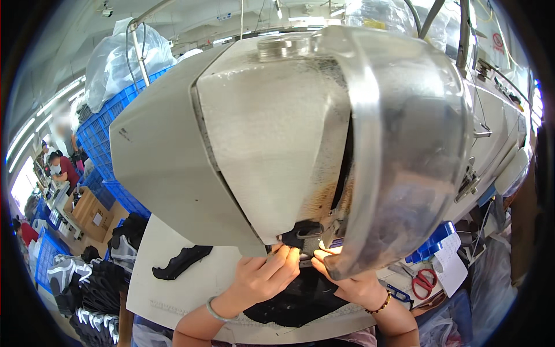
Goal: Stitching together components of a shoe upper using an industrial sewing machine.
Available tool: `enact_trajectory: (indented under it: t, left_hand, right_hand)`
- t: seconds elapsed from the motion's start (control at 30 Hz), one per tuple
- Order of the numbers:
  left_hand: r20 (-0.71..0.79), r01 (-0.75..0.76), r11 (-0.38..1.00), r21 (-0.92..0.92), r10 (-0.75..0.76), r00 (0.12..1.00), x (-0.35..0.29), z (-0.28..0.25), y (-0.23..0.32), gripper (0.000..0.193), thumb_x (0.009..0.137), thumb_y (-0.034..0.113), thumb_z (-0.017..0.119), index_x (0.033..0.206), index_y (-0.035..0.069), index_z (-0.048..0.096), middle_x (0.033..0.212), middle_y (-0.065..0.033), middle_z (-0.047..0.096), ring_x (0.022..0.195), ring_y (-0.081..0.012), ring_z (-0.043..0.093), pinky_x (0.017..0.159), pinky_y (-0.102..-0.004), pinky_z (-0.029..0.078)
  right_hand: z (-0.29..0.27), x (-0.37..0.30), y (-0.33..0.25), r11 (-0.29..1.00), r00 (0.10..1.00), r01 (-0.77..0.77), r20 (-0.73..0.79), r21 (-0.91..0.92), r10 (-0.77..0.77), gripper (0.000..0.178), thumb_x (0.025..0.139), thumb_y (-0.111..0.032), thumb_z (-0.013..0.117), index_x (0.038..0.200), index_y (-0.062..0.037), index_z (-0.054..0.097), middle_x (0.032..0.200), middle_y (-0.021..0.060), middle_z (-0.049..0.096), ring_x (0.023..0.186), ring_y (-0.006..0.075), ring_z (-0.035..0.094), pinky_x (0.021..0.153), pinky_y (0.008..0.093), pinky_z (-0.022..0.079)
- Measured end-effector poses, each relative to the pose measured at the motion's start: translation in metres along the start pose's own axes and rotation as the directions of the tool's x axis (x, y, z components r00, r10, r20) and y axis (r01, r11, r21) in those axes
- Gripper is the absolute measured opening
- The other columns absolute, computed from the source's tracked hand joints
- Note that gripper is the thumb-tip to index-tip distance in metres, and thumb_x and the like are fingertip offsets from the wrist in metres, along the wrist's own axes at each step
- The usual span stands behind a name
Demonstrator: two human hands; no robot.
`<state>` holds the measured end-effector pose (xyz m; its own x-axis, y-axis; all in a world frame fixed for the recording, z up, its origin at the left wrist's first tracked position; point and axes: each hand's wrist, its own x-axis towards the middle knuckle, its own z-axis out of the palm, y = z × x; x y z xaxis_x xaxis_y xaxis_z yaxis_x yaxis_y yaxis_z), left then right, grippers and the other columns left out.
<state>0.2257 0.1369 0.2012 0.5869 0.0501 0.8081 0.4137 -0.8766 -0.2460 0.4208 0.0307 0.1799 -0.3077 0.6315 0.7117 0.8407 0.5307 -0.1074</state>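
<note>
The head of a large pale sewing machine (272, 133) fills the middle, with a clear plastic guard (404, 150) on its right side. Below it, the fingers of my left hand (267, 276) are pressed together on the edge of a black fabric piece (298, 298), close to the needle area. My right hand (355, 288) is at the other side of the same piece, its fingers bent inward and partly hidden by the guard. The black fabric hangs between my wrists over the table's near part. What lies right under the needle is hard to make out.
Another curved black piece (182, 262) lies left on the white table (153, 289). Red-handled scissors (425, 283), a blue cutter (399, 293) and a blue bin (430, 242) sit right. Black-and-grey shoe uppers (95, 289) pile up left, near blue crates (101, 136). People work farther back.
</note>
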Motion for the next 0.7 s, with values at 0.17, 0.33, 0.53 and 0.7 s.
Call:
enact_trajectory:
  t: [0.17,0.33,0.53,0.7]
  left_hand:
    - [-0.053,-0.046,0.994,0.104,0.052,0.997,0.006,0.000,0.004,0.017,0.073,0.018,0.071,0.089,0.011,0.068,0.088,0.0030,0.062,0.074,-0.0095,0.061,0.051,-0.0184,0.035]
    - [-0.038,-0.029,0.994,-0.102,0.025,0.999,0.004,0.001,0.002,0.026,0.072,0.003,0.072,0.097,0.000,0.066,0.089,-0.0093,0.066,0.078,-0.0218,0.064,0.059,-0.0296,0.049]
    - [0.224,0.455,0.689,-0.564,-0.402,0.888,-0.019,0.010,-0.012,0.025,0.072,0.012,0.079,0.096,0.008,0.072,0.081,-0.0024,0.066,0.071,-0.0152,0.061,0.060,-0.0275,0.045]
    - [0.324,0.469,0.510,-0.721,-0.350,0.879,-0.012,0.011,-0.022,0.021,0.075,0.012,0.077,0.096,0.009,0.072,0.072,-0.0023,0.064,0.060,-0.0169,0.058,0.058,-0.0289,0.047]
  right_hand:
    - [0.008,-0.013,0.015,0.995,0.985,-0.088,0.151,0.046,0.080,0.059,0.059,-0.004,0.072,0.117,-0.0037,0.063,0.124,0.0121,0.059,0.112,0.0266,0.058,0.096,0.0399,0.045]
    - [0.010,-0.009,0.015,0.984,0.981,-0.163,0.119,0.067,0.155,0.053,0.064,-0.008,0.077,0.115,-0.0064,0.063,0.119,0.0120,0.062,0.103,0.0267,0.062,0.087,0.0376,0.048]
    - [0.018,-0.001,0.012,0.984,0.984,-0.174,-0.019,0.032,0.175,0.029,0.077,-0.011,0.074,0.105,-0.0067,0.067,0.098,0.0130,0.068,0.084,0.0254,0.066,0.071,0.0353,0.052]
    - [0.019,-0.005,0.016,0.981,0.982,-0.187,0.007,-0.048,0.187,0.022,0.080,-0.012,0.071,0.102,-0.0087,0.069,0.098,0.0118,0.068,0.087,0.0247,0.066,0.075,0.0362,0.052]
